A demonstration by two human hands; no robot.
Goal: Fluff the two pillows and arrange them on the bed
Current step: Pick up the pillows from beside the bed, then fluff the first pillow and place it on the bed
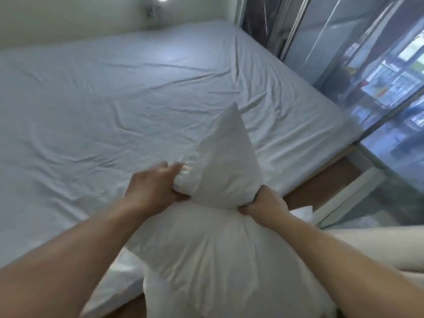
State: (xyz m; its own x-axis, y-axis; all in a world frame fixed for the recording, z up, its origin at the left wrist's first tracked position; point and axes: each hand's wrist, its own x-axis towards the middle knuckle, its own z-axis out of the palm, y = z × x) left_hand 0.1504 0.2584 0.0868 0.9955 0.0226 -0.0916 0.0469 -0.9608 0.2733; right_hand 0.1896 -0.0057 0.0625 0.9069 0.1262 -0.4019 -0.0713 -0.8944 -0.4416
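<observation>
A plump white fabric pillow (206,244) is held up in front of the person, over the near edge of the bed, at about six o'clock in the view. It is pinched in at the middle, so the upper part bulges into a pointed corner that rises toward twelve o'clock while the wider lower part hangs down to the bottom edge of the view.

The left hand (152,187) grips the pillow's side at about nine o'clock of the pinch, fingers curled around a fold of cloth and thumb tucked beneath. The right hand (265,201) is clenched tight on the opposite side, at about three o'clock of the pinch, with the fabric bunched inside the fist. Both bare forearms reach in from the lower corners.

Behind the pillow, the wide bed with its wrinkled pale blue-grey fitted sheet (114,99) fills the view from nine o'clock to one o'clock. Its far edge meets a cream wall (68,17). At two to three o'clock, reflective glass sliding doors (367,65) run along the bed's right side, with a strip of brown wooden floor (321,180) between. A cream fuzzy blanket (378,246) lies at four o'clock, just beside the right forearm. Only one pillow can be told for certain.
</observation>
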